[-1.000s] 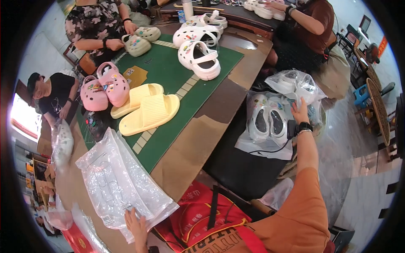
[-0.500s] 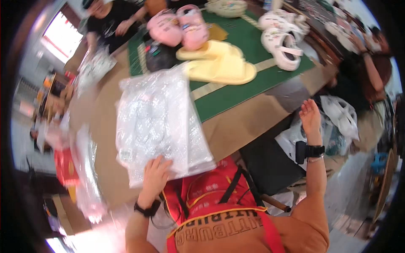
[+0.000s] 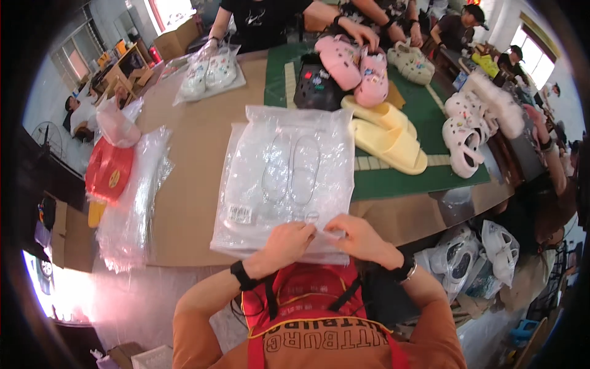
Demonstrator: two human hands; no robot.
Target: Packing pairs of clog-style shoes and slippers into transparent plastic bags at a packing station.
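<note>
A stack of clear plastic bags [image 3: 289, 172], with shoe-sole outlines printed on the top one, lies flat at the table's front edge. My left hand [image 3: 286, 245] is closed on the near edge of the top plastic bag, thumb and fingers together. Close beside it, my right hand [image 3: 359, 238] pinches the same edge. Just past the bags' right side rest yellow slides [image 3: 393, 147]. Behind those stand pink clogs [image 3: 340, 61] and a black clog [image 3: 318, 89] with small charms.
White clogs [image 3: 461, 144] sit at the right of the green mat [image 3: 393, 187]. More clear bags [image 3: 138, 197] drape over the table's left edge beside a red bag [image 3: 109, 169]. Bagged clogs [image 3: 215, 71] lie at the far left, near a co-worker's hand. Bagged shoes [image 3: 458, 258] are low at right.
My right hand has come in from the right to the bags' near edge, joining my left. The view has swung left. A co-worker's hand now reaches to the pink clogs.
</note>
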